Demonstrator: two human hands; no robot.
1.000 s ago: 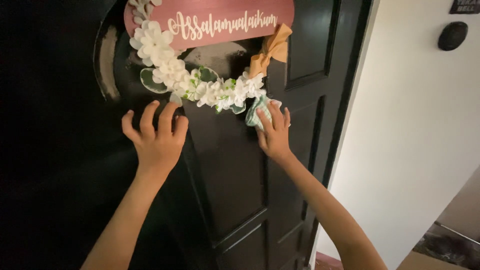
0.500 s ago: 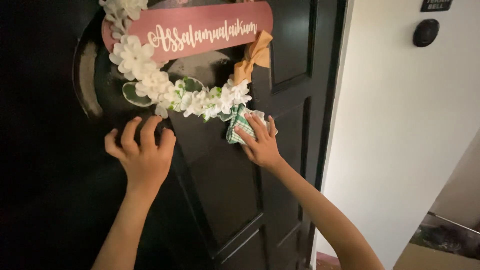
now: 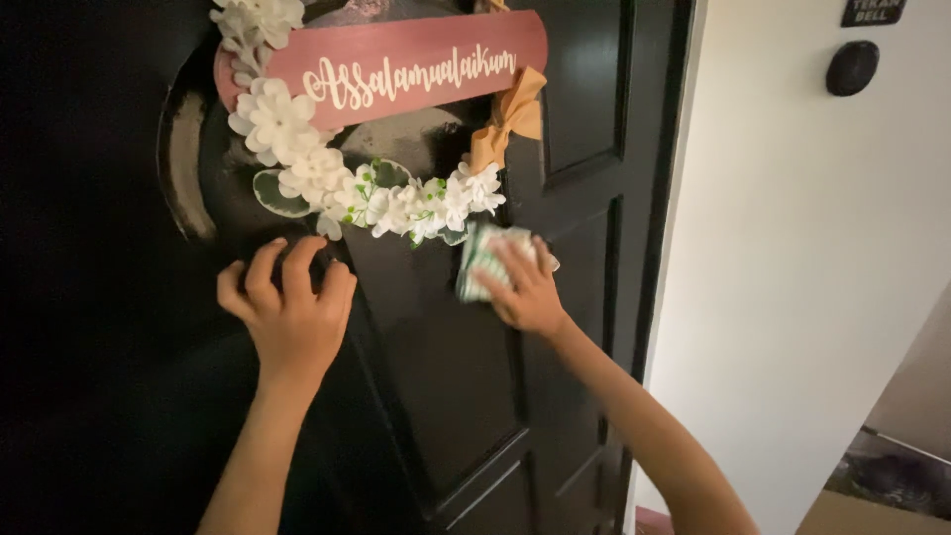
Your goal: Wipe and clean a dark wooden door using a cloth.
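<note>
Two bare arms rose from the bottom edge of the frame. The left hand [image 3: 289, 312] sat at centre left, the right hand [image 3: 525, 287] just right of centre. Neither forearm carried a sleeve; both were uncovered from the wrist down to the frame's lower edge. No watch, bracelet or glove was worn on either wrist, and no ring showed on the visible fingers. The fingernails looked short and unpainted. Both forearms were slim, the right one showing up to the elbow at lower right.
</note>
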